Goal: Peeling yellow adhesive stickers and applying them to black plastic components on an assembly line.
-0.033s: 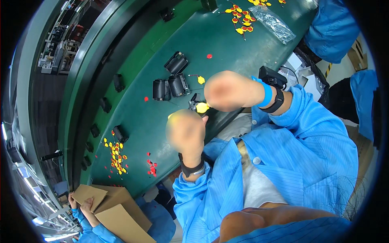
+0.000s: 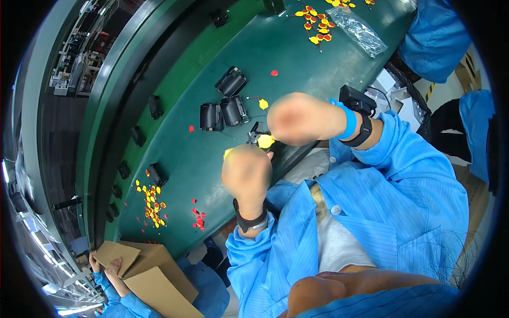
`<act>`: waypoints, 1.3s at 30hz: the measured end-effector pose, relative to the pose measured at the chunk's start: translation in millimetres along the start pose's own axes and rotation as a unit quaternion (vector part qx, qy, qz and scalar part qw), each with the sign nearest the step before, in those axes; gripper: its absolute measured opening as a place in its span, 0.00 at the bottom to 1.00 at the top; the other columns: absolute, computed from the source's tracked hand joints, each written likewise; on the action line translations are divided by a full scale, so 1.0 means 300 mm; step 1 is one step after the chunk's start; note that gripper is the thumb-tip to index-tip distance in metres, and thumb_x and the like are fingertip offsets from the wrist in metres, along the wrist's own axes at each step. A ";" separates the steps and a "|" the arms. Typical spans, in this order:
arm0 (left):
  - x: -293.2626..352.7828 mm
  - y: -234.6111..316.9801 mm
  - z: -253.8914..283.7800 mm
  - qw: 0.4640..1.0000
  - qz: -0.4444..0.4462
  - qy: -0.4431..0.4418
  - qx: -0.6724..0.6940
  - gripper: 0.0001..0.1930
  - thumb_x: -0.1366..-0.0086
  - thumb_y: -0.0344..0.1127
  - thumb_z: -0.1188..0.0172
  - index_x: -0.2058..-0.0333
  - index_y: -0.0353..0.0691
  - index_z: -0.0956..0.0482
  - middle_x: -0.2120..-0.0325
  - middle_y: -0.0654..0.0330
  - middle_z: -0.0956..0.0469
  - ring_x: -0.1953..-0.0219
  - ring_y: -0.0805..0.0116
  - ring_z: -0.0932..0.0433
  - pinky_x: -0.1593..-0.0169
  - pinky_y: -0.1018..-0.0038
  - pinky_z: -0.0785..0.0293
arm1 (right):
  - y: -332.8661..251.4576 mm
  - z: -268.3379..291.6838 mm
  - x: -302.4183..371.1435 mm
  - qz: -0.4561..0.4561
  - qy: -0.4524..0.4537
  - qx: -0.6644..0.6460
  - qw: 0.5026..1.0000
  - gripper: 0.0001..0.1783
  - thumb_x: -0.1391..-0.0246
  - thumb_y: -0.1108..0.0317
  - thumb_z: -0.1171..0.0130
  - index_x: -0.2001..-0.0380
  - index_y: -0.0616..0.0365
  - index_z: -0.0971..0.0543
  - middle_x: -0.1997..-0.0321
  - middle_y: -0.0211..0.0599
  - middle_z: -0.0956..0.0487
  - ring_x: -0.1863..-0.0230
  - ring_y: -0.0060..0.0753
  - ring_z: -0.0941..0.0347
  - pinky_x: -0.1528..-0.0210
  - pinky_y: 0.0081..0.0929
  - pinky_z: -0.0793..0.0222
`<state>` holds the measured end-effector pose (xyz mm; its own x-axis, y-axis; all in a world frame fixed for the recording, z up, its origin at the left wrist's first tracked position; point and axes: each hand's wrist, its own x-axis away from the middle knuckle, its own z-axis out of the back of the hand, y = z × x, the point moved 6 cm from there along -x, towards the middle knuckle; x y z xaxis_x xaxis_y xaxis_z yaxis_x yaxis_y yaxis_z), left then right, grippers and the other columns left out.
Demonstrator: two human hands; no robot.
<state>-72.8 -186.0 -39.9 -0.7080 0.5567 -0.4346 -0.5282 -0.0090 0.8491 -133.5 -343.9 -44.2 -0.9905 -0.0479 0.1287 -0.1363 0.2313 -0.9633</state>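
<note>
While eyeing left hand (image 2: 246,172) and right hand (image 2: 297,119), cannot tell, for blur, whether gripping; see yellow piece (image 2: 265,141) between, over green table (image 2: 185,164), with belt (image 2: 183,71) beyond and carton (image 2: 159,289) at lower left.

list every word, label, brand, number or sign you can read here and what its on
None can be read.
Black parts, yellow pieces: any marks too small to read.
Plastic bag: glare, nothing legible.
Carton: no readable text.

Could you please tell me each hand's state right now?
Left hand: blurred, cannot tell; a yellow piece beside it.
Right hand: blurred, cannot tell; another yellow piece beside it.
</note>
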 end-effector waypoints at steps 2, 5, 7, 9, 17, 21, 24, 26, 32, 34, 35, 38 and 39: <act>-0.001 0.011 -0.001 1.000 -0.010 -0.022 -0.014 0.08 0.54 0.23 0.30 0.75 0.32 0.22 0.77 0.64 0.26 0.72 0.72 0.32 0.66 0.77 0.38 | 0.001 0.004 -0.003 0.000 -0.005 0.016 1.000 0.08 0.46 0.67 0.43 0.73 0.60 0.25 0.81 0.25 0.27 0.82 0.13 0.34 0.80 0.13 0.38; 0.008 0.003 0.003 0.999 0.009 -0.041 -0.010 0.09 0.54 0.23 0.30 0.74 0.31 0.22 0.77 0.63 0.26 0.71 0.72 0.31 0.65 0.77 0.37 | -0.004 0.002 -0.005 -0.002 -0.023 0.043 0.999 0.08 0.46 0.67 0.43 0.74 0.60 0.25 0.81 0.25 0.27 0.82 0.14 0.34 0.80 0.15 0.39; 0.010 -0.013 0.003 0.998 0.003 -0.035 0.055 0.08 0.52 0.22 0.32 0.73 0.31 0.22 0.75 0.62 0.25 0.71 0.74 0.32 0.66 0.79 0.37 | -0.012 0.000 -0.003 -0.012 -0.034 0.081 0.996 0.08 0.46 0.67 0.43 0.74 0.60 0.25 0.81 0.25 0.27 0.81 0.14 0.34 0.80 0.16 0.40; 0.016 -0.016 -0.002 0.995 0.044 -0.029 0.086 0.08 0.53 0.21 0.31 0.74 0.31 0.23 0.76 0.61 0.25 0.72 0.73 0.30 0.66 0.78 0.36 | -0.012 0.002 -0.001 -0.017 -0.040 0.081 0.996 0.07 0.45 0.68 0.43 0.72 0.60 0.26 0.80 0.24 0.28 0.81 0.13 0.35 0.79 0.15 0.40; 0.030 -0.031 -0.009 0.984 0.108 -0.040 0.134 0.07 0.51 0.20 0.33 0.74 0.30 0.24 0.75 0.61 0.26 0.75 0.78 0.31 0.72 0.83 0.36 | -0.018 -0.005 0.000 0.001 -0.048 0.096 0.994 0.05 0.45 0.71 0.43 0.71 0.60 0.26 0.79 0.23 0.28 0.79 0.12 0.36 0.78 0.14 0.41; 0.031 -0.038 -0.017 0.983 0.111 -0.031 0.145 0.08 0.49 0.20 0.34 0.70 0.30 0.25 0.71 0.62 0.28 0.72 0.79 0.32 0.69 0.84 0.36 | -0.006 0.006 -0.002 -0.014 -0.043 0.076 0.996 0.04 0.45 0.72 0.43 0.71 0.61 0.26 0.78 0.24 0.27 0.79 0.11 0.36 0.77 0.13 0.41; 0.026 -0.026 -0.024 0.982 0.121 -0.015 0.147 0.09 0.49 0.21 0.33 0.72 0.30 0.25 0.72 0.61 0.28 0.72 0.77 0.31 0.69 0.82 0.33 | -0.010 0.008 0.000 -0.005 -0.042 0.080 0.996 0.04 0.46 0.72 0.42 0.71 0.62 0.25 0.78 0.24 0.27 0.78 0.11 0.35 0.77 0.13 0.40; 0.028 -0.025 -0.026 0.979 0.130 -0.012 0.154 0.09 0.49 0.22 0.33 0.72 0.30 0.25 0.72 0.61 0.28 0.71 0.77 0.31 0.68 0.82 0.33 | -0.007 0.006 0.000 -0.007 -0.039 0.083 0.996 0.04 0.46 0.73 0.42 0.70 0.63 0.25 0.78 0.24 0.27 0.77 0.11 0.35 0.76 0.13 0.40; 0.031 -0.018 -0.023 0.981 0.129 -0.011 0.143 0.08 0.49 0.22 0.33 0.72 0.29 0.24 0.72 0.60 0.28 0.70 0.75 0.31 0.65 0.80 0.33 | -0.005 0.004 -0.007 0.042 0.001 0.089 0.995 0.07 0.49 0.72 0.40 0.76 0.63 0.25 0.83 0.25 0.28 0.80 0.12 0.37 0.80 0.17 0.43; 0.027 -0.008 -0.026 0.988 0.089 -0.023 0.124 0.07 0.46 0.21 0.35 0.72 0.29 0.27 0.71 0.65 0.33 0.72 0.82 0.36 0.69 0.86 0.39 | -0.008 0.003 -0.007 0.052 0.005 0.102 0.993 0.07 0.49 0.71 0.40 0.76 0.63 0.25 0.83 0.25 0.28 0.80 0.12 0.37 0.80 0.17 0.42; 0.025 -0.007 -0.027 0.988 0.089 -0.023 0.124 0.07 0.46 0.21 0.35 0.72 0.29 0.27 0.71 0.65 0.33 0.72 0.82 0.36 0.69 0.86 0.39 | -0.013 0.004 -0.006 0.052 0.005 0.102 0.993 0.07 0.49 0.71 0.40 0.76 0.63 0.25 0.83 0.25 0.28 0.80 0.12 0.37 0.80 0.17 0.42; 0.022 0.001 -0.028 0.991 0.079 -0.021 0.110 0.08 0.47 0.21 0.35 0.73 0.29 0.27 0.72 0.65 0.33 0.72 0.82 0.37 0.70 0.86 0.40 | -0.010 0.005 -0.005 0.011 -0.017 0.133 0.991 0.06 0.46 0.72 0.41 0.71 0.63 0.25 0.76 0.24 0.25 0.76 0.10 0.34 0.75 0.12 0.39; 0.023 -0.001 -0.027 0.990 0.083 -0.019 0.113 0.08 0.47 0.21 0.35 0.73 0.30 0.28 0.72 0.66 0.33 0.73 0.82 0.37 0.70 0.86 0.41 | -0.007 0.003 -0.008 0.004 -0.022 0.121 0.992 0.06 0.46 0.72 0.41 0.71 0.63 0.25 0.77 0.24 0.26 0.76 0.10 0.34 0.76 0.13 0.39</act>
<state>-81.1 -188.9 -45.6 -0.7564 0.5936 -0.2747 -0.2844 0.0797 0.9554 -130.9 -345.2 -42.7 -0.9892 -0.0911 0.1146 -0.1144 -0.0070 -0.9934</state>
